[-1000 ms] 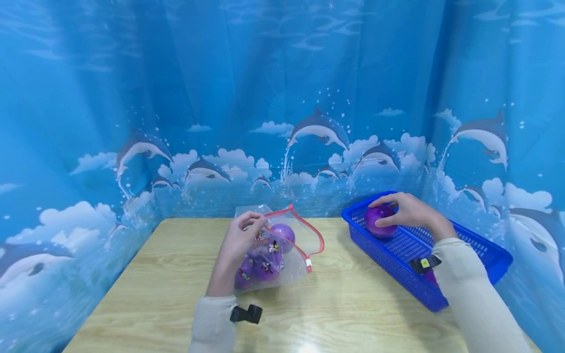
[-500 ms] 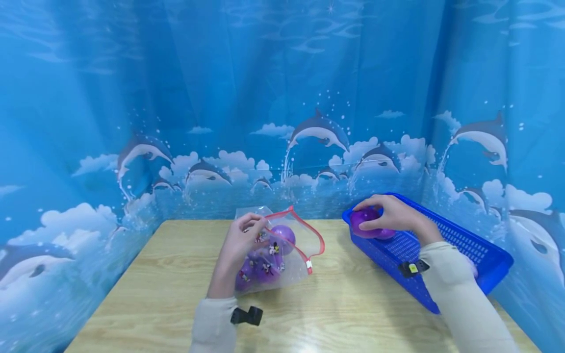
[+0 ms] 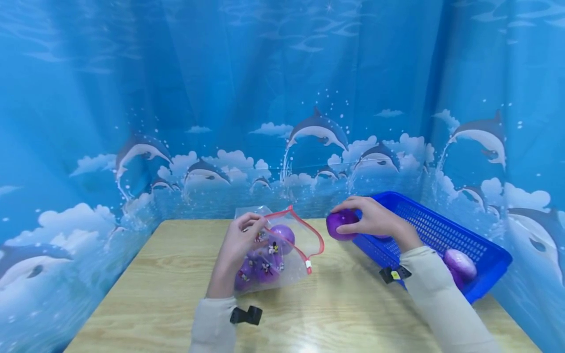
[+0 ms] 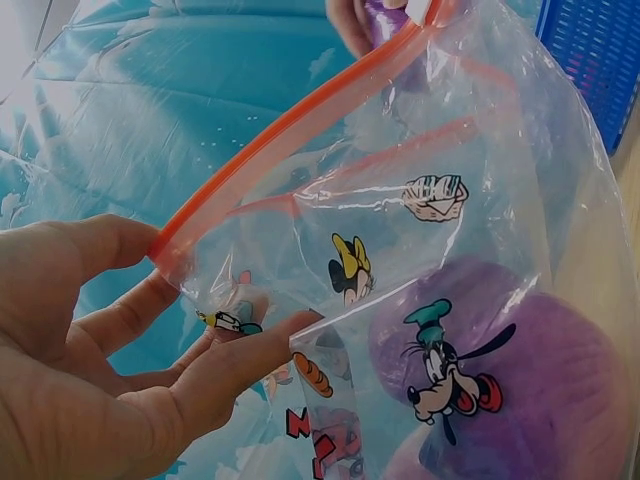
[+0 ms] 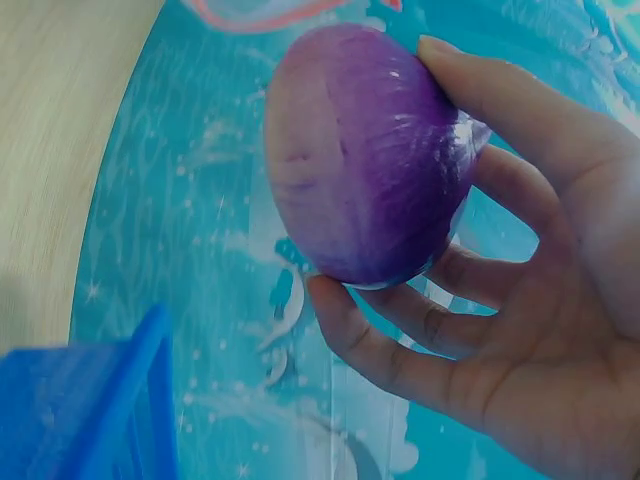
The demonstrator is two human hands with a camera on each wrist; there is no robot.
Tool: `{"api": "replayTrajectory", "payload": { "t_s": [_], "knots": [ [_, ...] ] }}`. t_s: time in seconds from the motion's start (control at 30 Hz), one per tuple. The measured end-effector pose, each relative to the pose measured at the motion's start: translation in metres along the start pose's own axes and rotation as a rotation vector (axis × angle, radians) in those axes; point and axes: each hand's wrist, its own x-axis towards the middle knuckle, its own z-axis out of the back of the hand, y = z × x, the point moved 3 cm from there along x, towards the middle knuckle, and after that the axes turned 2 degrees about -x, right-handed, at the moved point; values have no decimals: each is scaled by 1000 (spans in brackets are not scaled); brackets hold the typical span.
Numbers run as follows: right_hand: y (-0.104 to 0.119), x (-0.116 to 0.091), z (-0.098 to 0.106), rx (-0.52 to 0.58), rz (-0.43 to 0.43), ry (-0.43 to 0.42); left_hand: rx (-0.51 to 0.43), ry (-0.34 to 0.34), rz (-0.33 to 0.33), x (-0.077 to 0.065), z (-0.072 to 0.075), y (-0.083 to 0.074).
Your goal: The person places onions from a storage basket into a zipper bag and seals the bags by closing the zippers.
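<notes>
My right hand (image 3: 368,218) grips a glossy purple onion (image 3: 339,225) just off the left rim of the blue basket (image 3: 494,240). Fingers and thumb span the onion (image 5: 360,160) in the right wrist view, where a paler patch shows on its side. My left hand (image 3: 243,240) pinches the mouth of a clear zip bag (image 3: 291,274) by its red edge. Cartoon figures are printed on this bag, and its mouth gapes toward the right. Several purple onions (image 3: 282,235) lie inside, partly hidden by the prints and my left hand.
At the near end of the basket rest more purple onions (image 3: 460,264), partly behind my right sleeve. Bag and basket stand on a pale wooden table (image 3: 176,294). A blue dolphin curtain (image 3: 265,98) closes off the back and sides.
My right hand has lifted the purple onion from inside the basket and carried it left past the rim. My left hand and the bag have stayed in place.
</notes>
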Motion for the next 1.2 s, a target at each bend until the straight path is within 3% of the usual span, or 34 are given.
{"api": "replayTrajectory", "payload": {
  "t_s": [0.63, 1.2],
  "knots": [
    [42, 18, -27, 41, 95, -32, -36, 20, -24, 4, -3, 1],
    [48, 19, -45, 23, 101, -16, -18, 27, -17, 2, -2, 0]
  ]
}}
